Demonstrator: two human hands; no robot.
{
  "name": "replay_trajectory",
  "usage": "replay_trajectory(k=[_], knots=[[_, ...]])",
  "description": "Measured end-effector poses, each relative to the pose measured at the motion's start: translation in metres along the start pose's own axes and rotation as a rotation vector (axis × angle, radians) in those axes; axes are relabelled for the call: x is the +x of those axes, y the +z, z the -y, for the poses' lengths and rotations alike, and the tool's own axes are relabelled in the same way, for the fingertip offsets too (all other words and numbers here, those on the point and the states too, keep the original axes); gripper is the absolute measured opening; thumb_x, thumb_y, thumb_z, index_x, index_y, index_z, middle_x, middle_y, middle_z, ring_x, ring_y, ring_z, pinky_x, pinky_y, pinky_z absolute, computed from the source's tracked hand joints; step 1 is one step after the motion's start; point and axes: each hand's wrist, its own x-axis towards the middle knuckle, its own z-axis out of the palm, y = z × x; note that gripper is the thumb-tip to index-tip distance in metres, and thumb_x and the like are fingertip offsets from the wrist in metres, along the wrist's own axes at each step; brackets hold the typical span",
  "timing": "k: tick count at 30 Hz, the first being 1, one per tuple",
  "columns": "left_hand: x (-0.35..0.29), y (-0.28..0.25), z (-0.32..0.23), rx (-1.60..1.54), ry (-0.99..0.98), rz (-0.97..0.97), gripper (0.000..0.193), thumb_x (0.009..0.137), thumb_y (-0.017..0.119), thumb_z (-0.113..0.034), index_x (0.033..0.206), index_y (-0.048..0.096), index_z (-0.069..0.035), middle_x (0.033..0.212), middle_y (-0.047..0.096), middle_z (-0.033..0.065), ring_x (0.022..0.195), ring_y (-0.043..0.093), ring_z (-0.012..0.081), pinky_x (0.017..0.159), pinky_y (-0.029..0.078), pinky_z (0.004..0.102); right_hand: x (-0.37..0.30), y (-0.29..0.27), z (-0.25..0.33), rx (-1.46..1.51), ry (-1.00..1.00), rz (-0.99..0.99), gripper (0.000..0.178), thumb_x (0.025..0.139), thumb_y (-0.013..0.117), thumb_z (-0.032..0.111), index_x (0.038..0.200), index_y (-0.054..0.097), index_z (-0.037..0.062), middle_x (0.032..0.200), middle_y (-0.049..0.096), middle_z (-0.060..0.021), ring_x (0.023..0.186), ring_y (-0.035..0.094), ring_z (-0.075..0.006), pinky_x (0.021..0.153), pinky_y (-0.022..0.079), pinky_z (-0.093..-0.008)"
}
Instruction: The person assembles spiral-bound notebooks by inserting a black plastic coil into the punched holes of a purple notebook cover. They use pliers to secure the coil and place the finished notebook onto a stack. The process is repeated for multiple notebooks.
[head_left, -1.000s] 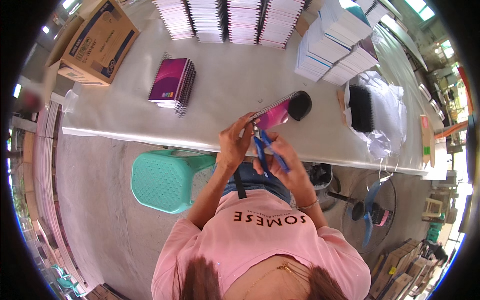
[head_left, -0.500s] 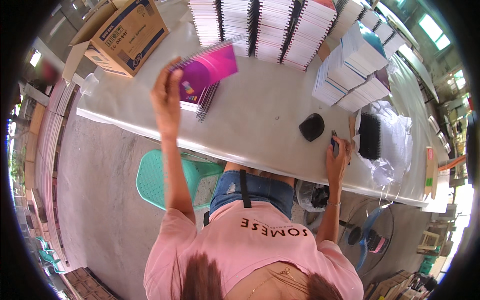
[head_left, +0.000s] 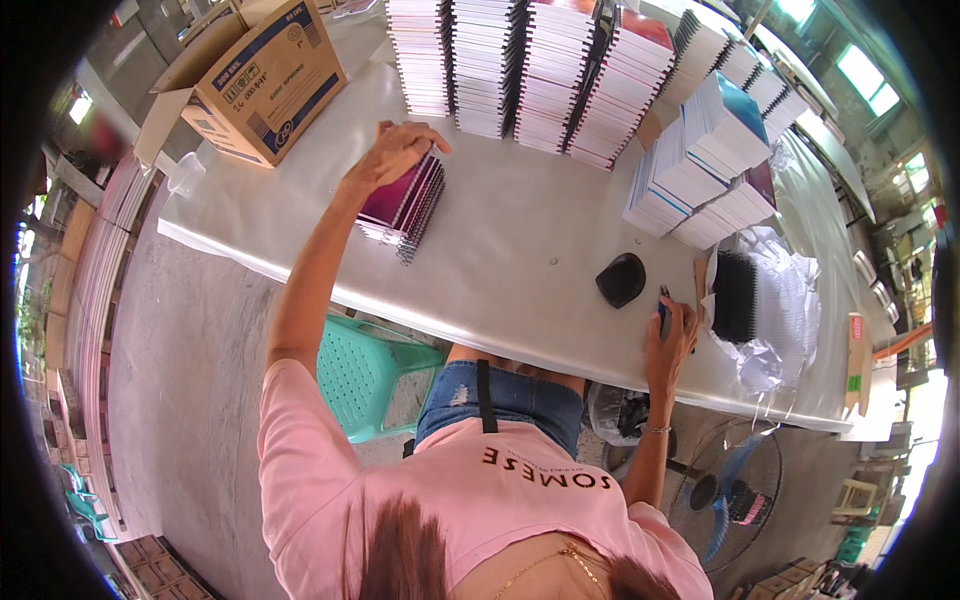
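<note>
My left hand (head_left: 403,155) is at the far end of a small stack of spiral notebooks (head_left: 398,206), its fingers bent over the top notebook's edge. The notebooks have purple-magenta covers and dark wire coils, and the hand partly hides them. My right hand (head_left: 672,335) rests on the table near its front edge, closed around small pliers (head_left: 662,297) with blue handles; the metal tip points away from me. Just left of it lies a black rounded object (head_left: 621,280), its kind unclear. To its right, black binding coils (head_left: 735,297) sit in white wrapping (head_left: 790,300).
Tall stacks of spiral-bound books (head_left: 485,70) stand at the back of the table (head_left: 500,290). More book piles (head_left: 700,160) are at the right. A cardboard box (head_left: 265,85) and clear plastic cup (head_left: 186,174) stand far left. Below are a green stool (head_left: 370,380) and fan (head_left: 725,490).
My left hand has lowered the raised magenta notebook onto the small stack, moving right and away from me. My right hand stays on the pliers. The view has shifted slightly.
</note>
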Motion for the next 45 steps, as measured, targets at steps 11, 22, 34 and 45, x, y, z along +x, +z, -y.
replay_trajectory(k=[11,22,34,45], knots=[[-0.039,0.05,-0.011,0.319,-0.415,-0.269,0.054,0.1,0.038,-0.058,0.141,0.052,-0.027,0.149,0.037,0.0134,0.141,0.032,0.0369,0.104,0.029,0.0734,0.033,-0.015,0.004,0.206,-0.16,-0.21,0.018,0.093,0.062,0.008,0.11,0.065,0.0038,0.115,0.059,-0.0144,0.112,0.054,-0.0327,0.098,0.041,-0.0439],[-0.032,0.063,-0.006,0.339,-0.521,-0.39,0.052,0.101,0.038,-0.053,0.142,0.051,-0.024,0.148,0.043,0.0185,0.136,0.042,0.0395,0.105,0.034,0.0655,0.169,-0.081,-0.007,0.388,-0.145,-0.515,0.026,0.098,0.06,0.016,0.122,0.064,0.0068,0.12,0.063,-0.0059,0.104,0.057,-0.0166,0.089,0.047,-0.0323],[-0.027,0.058,-0.003,0.333,-0.613,-0.318,0.048,0.102,0.037,-0.05,0.142,0.049,-0.026,0.143,0.049,0.0122,0.131,0.047,0.0362,0.103,0.038,0.0595,0.288,-0.061,-0.035,0.178,0.211,-0.441,0.083,0.085,0.057,0.07,0.108,0.066,-0.0089,0.102,0.067,-0.032,0.112,0.06,-0.0438,0.105,0.037,-0.0501],[-0.019,0.057,-0.075,0.316,-0.343,-0.603,0.053,0.093,0.064,-0.039,0.142,0.049,-0.024,0.146,0.039,0.0154,0.137,0.036,0.037,0.106,0.03,0.0652,0.28,-0.065,-0.075,0.611,0.245,-0.189,0.048,0.082,0.078,0.038,0.098,0.065,-0.0054,0.068,0.056,-0.002,0.053,0.048,-0.0094,0.045,0.04,-0.0243]])
